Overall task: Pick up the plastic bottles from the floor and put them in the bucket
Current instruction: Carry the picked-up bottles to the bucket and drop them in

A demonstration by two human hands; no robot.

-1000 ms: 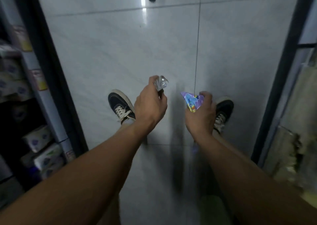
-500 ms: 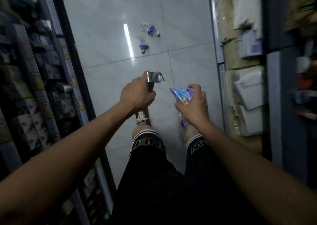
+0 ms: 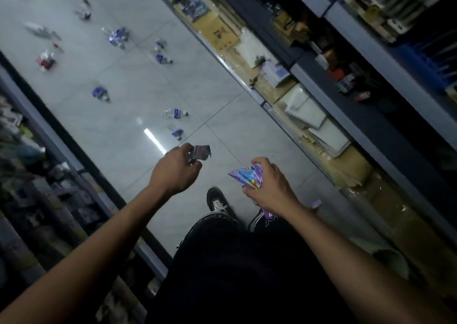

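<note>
The person stands in a narrow shop aisle, both bare forearms stretched forward over the grey tiled floor [image 3: 118, 116]. The left hand [image 3: 174, 171] pinches a small silvery scrap of wrapper [image 3: 200, 152] between curled fingers and thumb. The right hand [image 3: 268, 187] has its fingers wrapped round a crumpled purple and blue packet [image 3: 244, 175], whose lower end pokes out beneath the wrist. Plastic bottles lie scattered on the floor ahead, well apart from both hands: the nearest, a crushed clear one with a blue label [image 3: 176, 132], lies just beyond the left hand, another [image 3: 174, 113] lies just past it, and a third [image 3: 100, 93] lies further left, with more blurred ones beyond. A black sneaker with white laces [image 3: 217, 203] shows below the hands. Stocked shelves [image 3: 309, 59] line the right side of the aisle.
</note>
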